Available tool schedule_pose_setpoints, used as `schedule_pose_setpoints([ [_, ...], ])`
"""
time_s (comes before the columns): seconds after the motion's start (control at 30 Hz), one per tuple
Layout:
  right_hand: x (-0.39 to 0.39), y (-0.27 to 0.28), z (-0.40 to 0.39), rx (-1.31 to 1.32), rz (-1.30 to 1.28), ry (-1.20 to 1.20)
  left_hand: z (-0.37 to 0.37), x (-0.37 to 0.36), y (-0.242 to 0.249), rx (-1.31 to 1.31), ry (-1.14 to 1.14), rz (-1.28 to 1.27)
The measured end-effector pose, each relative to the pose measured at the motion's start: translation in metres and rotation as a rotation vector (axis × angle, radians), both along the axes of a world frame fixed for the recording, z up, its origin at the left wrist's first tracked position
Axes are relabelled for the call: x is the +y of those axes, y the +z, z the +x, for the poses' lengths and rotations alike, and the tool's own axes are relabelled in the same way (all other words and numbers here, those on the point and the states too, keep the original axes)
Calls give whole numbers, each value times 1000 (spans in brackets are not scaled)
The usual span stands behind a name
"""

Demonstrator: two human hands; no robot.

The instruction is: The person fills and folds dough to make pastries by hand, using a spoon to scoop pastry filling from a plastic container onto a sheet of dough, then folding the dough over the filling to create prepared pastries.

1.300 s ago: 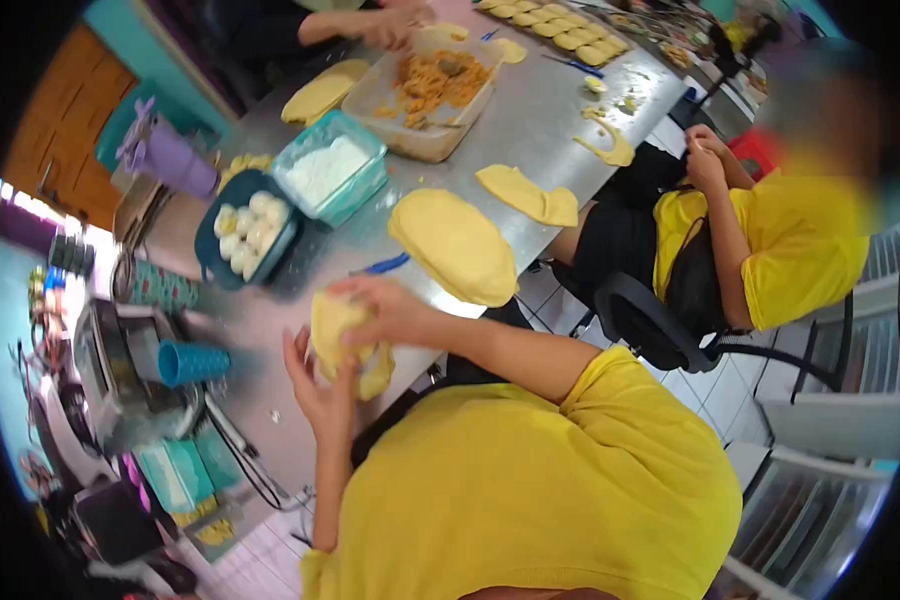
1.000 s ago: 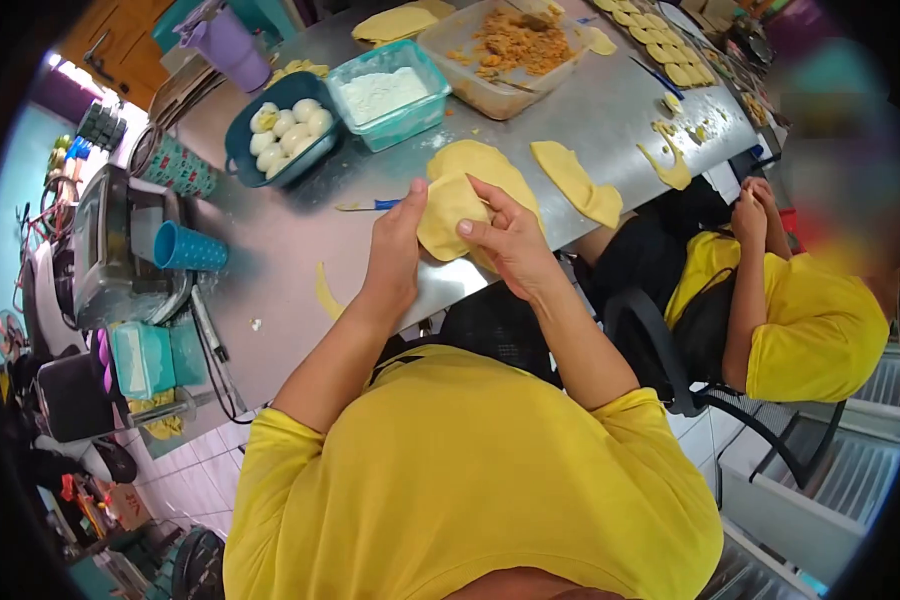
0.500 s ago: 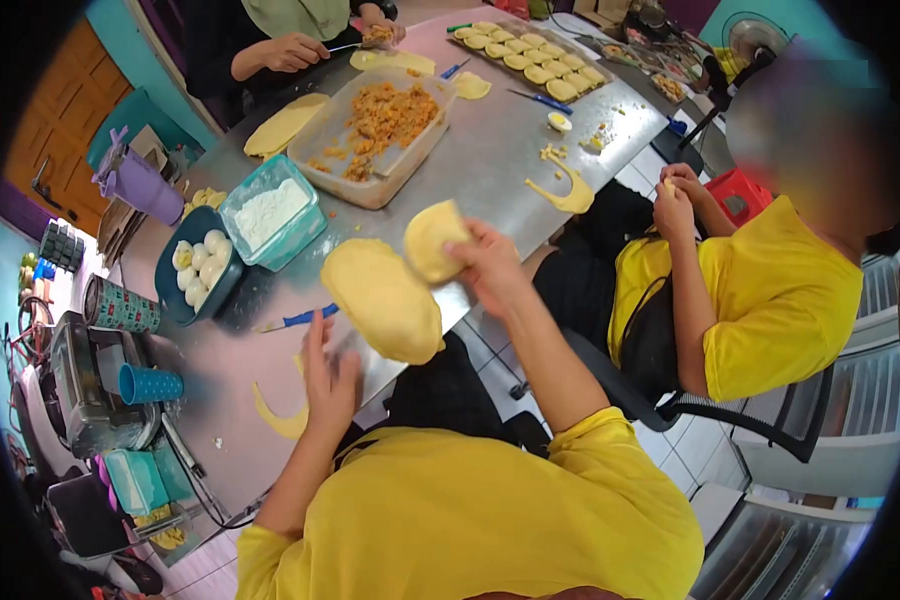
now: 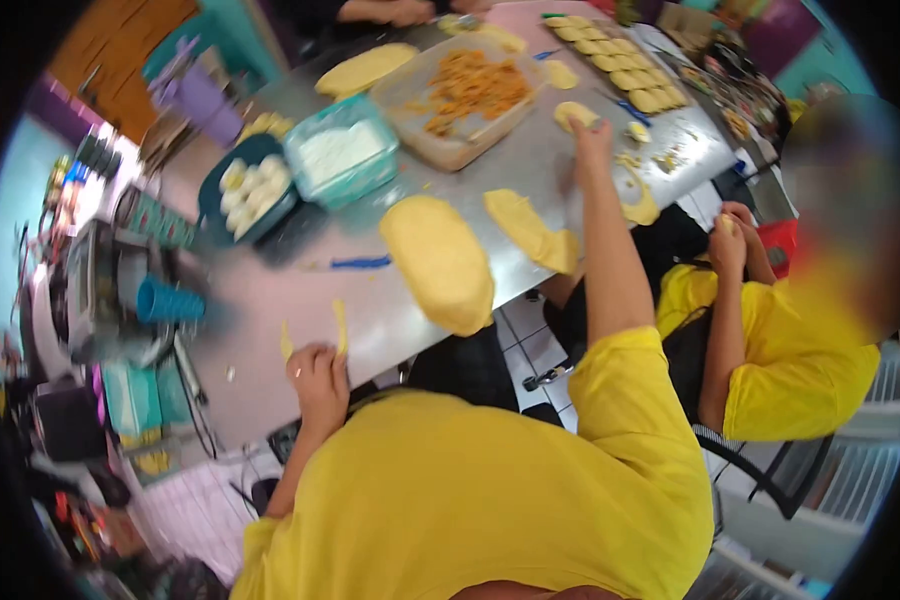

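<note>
Stretched out to the far right, my right hand (image 4: pixel 592 145) grips a pale yellow dough round (image 4: pixel 573 115) near the table's far side. My left hand (image 4: pixel 318 385) is at the near edge with curled fingers, closed on a thin curved dough scrap (image 4: pixel 340 325) whose ends stick up past them. Between my arms lies a large oval dough sheet (image 4: pixel 438 265), reaching over the table edge. An irregular dough piece (image 4: pixel 532 235) rests to its right. A blue-handled tool (image 4: pixel 360 263) lies left of the sheet.
Beyond are a tub of orange filling (image 4: pixel 460 150), a teal box of white flour (image 4: pixel 340 190) and a bowl of peeled eggs (image 4: pixel 210 205). A tray of dough rounds (image 4: pixel 620 65) stands at the far right. A co-worker in yellow (image 4: pixel 780 370) sits at right; another's hands show at the top.
My right hand has carried the dough round away and to the right. My left hand has come down onto the scrap. The irregular dough piece now shows beside the sheet. The view has shifted.
</note>
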State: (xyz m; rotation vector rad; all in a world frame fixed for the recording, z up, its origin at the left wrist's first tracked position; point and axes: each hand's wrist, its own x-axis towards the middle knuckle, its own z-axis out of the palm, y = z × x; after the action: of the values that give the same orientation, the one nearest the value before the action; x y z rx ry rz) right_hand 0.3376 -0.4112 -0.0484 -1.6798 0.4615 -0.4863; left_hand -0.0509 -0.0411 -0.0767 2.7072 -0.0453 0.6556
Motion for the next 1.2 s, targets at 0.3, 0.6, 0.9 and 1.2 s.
schedule_pose_setpoints([
  [0.3, 104, 11, -158, -339, -370, 584, 4, 15, 15, -56, 221, -655],
  [0.6, 179, 4, -151, -387, -1070, 848, 4, 69, 32, 23, 260, -468],
  [0.9, 178, 11, -135, -150, -855, 918, 11, 67, 36, 143, 115, -204],
  [1.2, 172, 8, -130, -139, -849, 933, 27, 80, 27, 35, 94, -206],
])
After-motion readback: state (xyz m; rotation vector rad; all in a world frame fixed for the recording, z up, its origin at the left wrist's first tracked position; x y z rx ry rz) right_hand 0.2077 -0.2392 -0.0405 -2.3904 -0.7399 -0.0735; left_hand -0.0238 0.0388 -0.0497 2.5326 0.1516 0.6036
